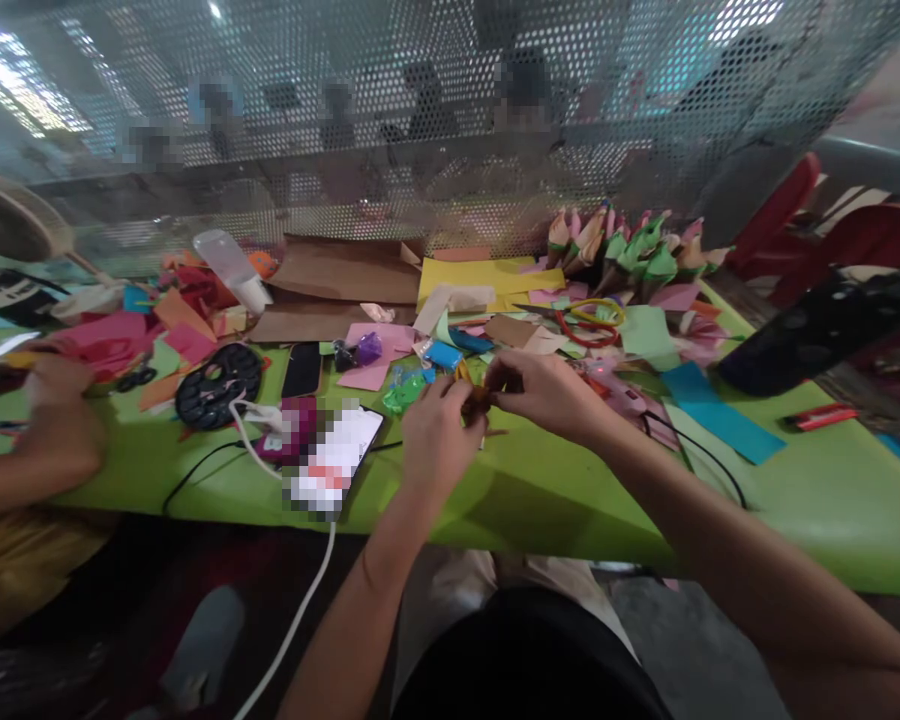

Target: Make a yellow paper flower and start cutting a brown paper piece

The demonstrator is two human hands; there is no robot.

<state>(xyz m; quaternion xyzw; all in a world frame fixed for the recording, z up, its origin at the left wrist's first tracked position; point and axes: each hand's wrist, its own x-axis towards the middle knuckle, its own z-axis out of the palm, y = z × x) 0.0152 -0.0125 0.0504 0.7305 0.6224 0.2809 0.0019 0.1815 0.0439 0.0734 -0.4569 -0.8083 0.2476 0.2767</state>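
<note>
- The left hand (pixel 436 437) and the right hand (pixel 544 392) meet above the near edge of the green bench (pixel 540 490), about midway along it.
- Both hands pinch a small orange-brown paper piece (pixel 478 398) between their fingertips; the fingers of each hand are closed on it. Its exact shape cannot be told.
- Just behind the hands lie a green wrapper (pixel 403 393) and a blue paper scrap (pixel 444 355).
- A phone (pixel 334 460) on a white cable (pixel 289 630) lies at the near edge, left of the left hand; a black phone (pixel 302 369) lies further in.
- A round black tray (pixel 218 384) lies left of the black phone.
- Folded paper flowers (pixel 630 255) stand at the far edge, with red-and-yellow scissors (pixel 591 322) before them.
- Another person's hand (pixel 60 410) rests at the left end of the bench.
</note>
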